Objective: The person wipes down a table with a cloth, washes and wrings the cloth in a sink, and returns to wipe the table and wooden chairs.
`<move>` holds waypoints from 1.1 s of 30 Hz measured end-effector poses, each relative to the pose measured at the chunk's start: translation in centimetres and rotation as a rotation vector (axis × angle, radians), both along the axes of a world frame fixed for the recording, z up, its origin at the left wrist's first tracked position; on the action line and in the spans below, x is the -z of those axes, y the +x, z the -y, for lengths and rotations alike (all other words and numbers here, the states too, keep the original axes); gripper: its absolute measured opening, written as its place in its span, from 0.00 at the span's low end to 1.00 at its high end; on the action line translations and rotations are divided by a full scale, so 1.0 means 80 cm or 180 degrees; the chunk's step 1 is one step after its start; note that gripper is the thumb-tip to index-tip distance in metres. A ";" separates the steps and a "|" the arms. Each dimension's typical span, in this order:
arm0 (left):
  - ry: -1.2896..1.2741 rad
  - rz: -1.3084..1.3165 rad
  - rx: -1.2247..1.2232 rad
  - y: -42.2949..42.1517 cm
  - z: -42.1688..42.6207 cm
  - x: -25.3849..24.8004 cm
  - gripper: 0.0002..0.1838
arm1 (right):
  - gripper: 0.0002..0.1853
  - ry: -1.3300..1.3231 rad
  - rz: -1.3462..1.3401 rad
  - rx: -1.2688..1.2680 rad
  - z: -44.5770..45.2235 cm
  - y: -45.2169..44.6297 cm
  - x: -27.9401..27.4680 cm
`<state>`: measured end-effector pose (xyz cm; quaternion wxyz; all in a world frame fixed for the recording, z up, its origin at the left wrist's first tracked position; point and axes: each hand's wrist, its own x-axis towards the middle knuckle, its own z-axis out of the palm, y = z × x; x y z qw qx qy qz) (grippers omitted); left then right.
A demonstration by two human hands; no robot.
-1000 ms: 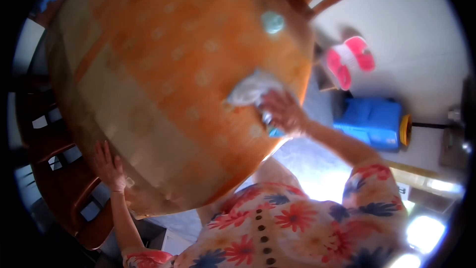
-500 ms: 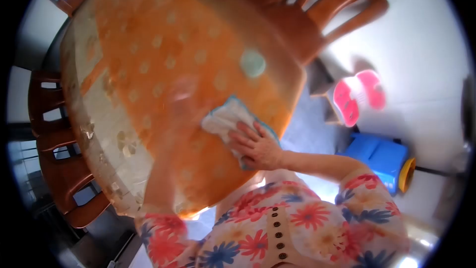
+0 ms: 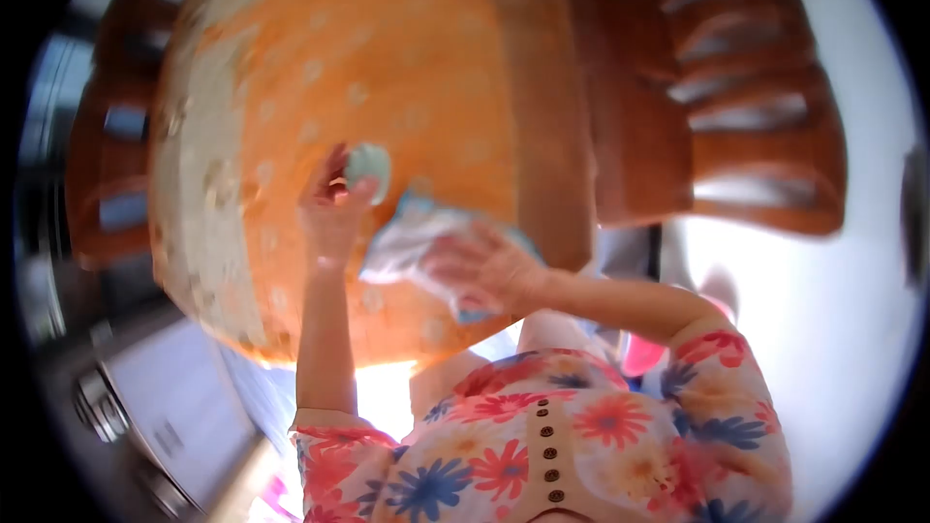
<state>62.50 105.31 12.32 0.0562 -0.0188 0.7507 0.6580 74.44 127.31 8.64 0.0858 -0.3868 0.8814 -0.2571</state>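
Note:
My left hand (image 3: 334,199) is curled at a pale green round object (image 3: 369,172), thumb and fingers at its edge, over the orange patterned tabletop (image 3: 426,87). Blur hides whether the green piece is a cup or a lid. To its right lies a white cloth with a blue edge (image 3: 397,237), bunched on the table near the front edge. My right hand (image 3: 484,266) rests on this cloth, palm down with fingers stretched out and slightly smeared by motion.
Brown wooden chairs stand at the right (image 3: 765,136) and at the left (image 3: 121,145) of the table. A pink item (image 3: 644,353) shows on the floor beyond my right arm. A pale cabinet (image 3: 179,397) is at the lower left.
My view has turned, so the table and chairs appear rotated. My left hand, a blur before, has come to the green round object and closed at it. The right hand remains on the cloth.

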 end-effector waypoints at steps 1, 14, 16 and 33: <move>0.0525 0.0066 -0.0398 0.018 0.025 -0.008 0.29 | 0.31 0.0170 -0.0023 0.0054 -0.014 -0.020 -0.005; 0.1096 0.1136 -0.4662 0.531 0.131 0.022 0.29 | 0.24 0.0108 -0.1871 -0.1148 -0.022 -0.131 0.006; 0.1042 0.1323 -0.5384 0.617 0.072 0.033 0.30 | 0.24 -0.0123 -0.1987 -0.1289 -0.013 -0.137 0.002; -0.0199 0.3176 -1.0247 1.148 -0.514 0.118 0.26 | 0.26 -0.0111 -0.1767 -0.2019 0.153 -0.004 0.040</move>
